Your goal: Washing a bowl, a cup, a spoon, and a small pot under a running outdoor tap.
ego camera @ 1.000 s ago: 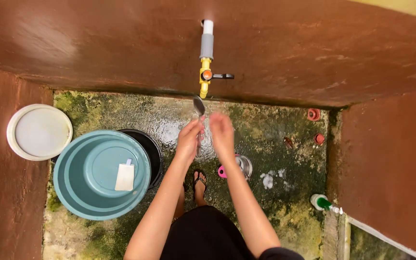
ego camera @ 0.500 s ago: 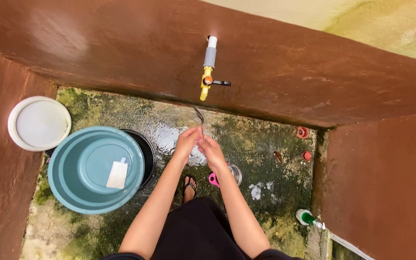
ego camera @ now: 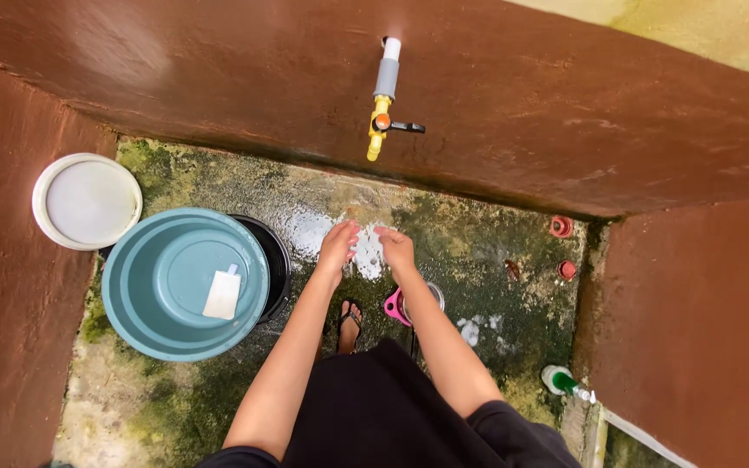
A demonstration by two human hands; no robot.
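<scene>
My left hand (ego camera: 340, 241) and my right hand (ego camera: 396, 247) are held out side by side over wet mossy ground, below a yellow tap (ego camera: 377, 130) on a grey pipe. A patch of white foam (ego camera: 366, 257) lies on the ground between them. The left hand's fingers are stretched toward the wall and hold nothing. The right hand's fingers curl downward, and I cannot tell whether anything is in them. My foot in a black flip-flop (ego camera: 348, 322) stands just behind the hands.
A teal basin (ego camera: 158, 286) holding a white soap bar (ego camera: 223, 295) sits on a black pot (ego camera: 276, 260) at the left. A white round lid (ego camera: 87, 201) lies further left. A pink-handled metal cup (ego camera: 409, 303), two red caps (ego camera: 561, 227) and a green bottle (ego camera: 561, 381) are at the right. Brown walls enclose three sides.
A spoon seen at the hands under the tap earlier no longer shows. The hands have lowered and drawn slightly apart. The camera view has shifted.
</scene>
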